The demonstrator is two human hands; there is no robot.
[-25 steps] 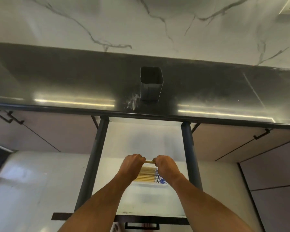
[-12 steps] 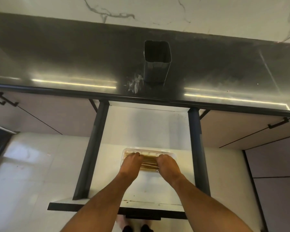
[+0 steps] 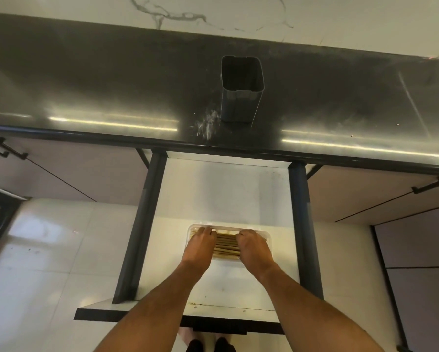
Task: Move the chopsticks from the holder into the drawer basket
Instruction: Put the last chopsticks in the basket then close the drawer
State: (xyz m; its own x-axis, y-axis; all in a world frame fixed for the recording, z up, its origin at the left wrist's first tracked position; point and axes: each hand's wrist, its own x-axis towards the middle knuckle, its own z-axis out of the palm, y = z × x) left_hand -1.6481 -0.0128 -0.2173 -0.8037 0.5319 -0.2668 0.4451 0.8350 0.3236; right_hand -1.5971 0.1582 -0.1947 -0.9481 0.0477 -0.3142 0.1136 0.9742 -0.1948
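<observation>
A bundle of wooden chopsticks (image 3: pixel 226 246) lies sideways in a shallow clear basket (image 3: pixel 238 227) on the white floor of the pulled-out drawer (image 3: pixel 221 194). My left hand (image 3: pixel 199 246) rests on the left end of the bundle, fingers curled over it. My right hand (image 3: pixel 255 247) covers the right end the same way. Both hands hide the tips of the chopsticks. The dark square holder (image 3: pixel 241 90) stands upright on the black countertop (image 3: pixel 111 85) above the drawer, and I see nothing inside it.
Dark drawer rails (image 3: pixel 139 232) run along both sides of the drawer. Closed cabinet fronts with black handles (image 3: pixel 429 185) flank it. The white tiled floor (image 3: pixel 48 250) lies below, and a marble wall rises behind the counter.
Both hands have lowered the bundle from above the basket down into it and now press on it. The camera has tilted down and closer.
</observation>
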